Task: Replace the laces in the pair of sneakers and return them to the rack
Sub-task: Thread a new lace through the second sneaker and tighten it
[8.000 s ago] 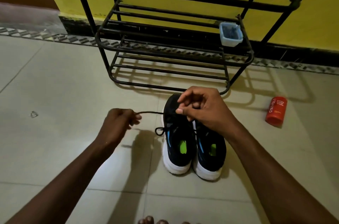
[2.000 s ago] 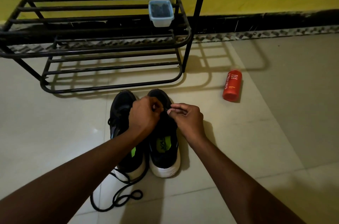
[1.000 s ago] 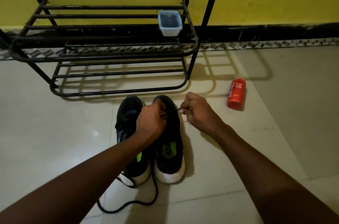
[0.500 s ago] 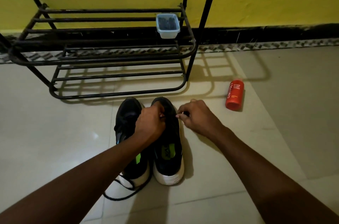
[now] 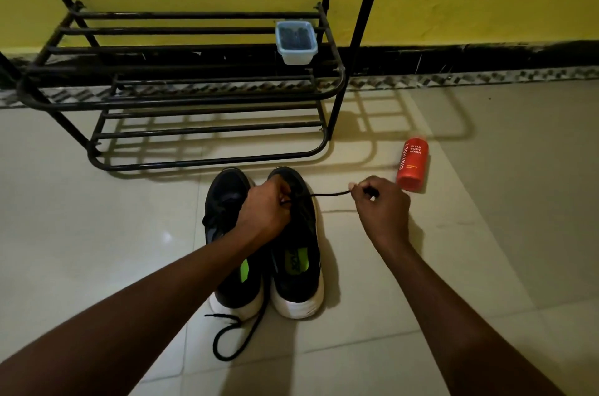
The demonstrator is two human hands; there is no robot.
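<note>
**Lace stretched sideways from the right sneaker**

A black lace point(image 5: 330, 194) is held taut beside the right sneaker point(image 5: 296, 253). Its end is pinched in the curled right hand point(image 5: 381, 207), and its eyelet end is gripped by the left hand point(image 5: 265, 211). Both sneakers are set on the floor point(image 5: 97, 250) before the rack point(image 5: 207, 100).

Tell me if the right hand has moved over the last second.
Yes: the right hand went right, away from the right sneaker toward the orange bottle.
</note>
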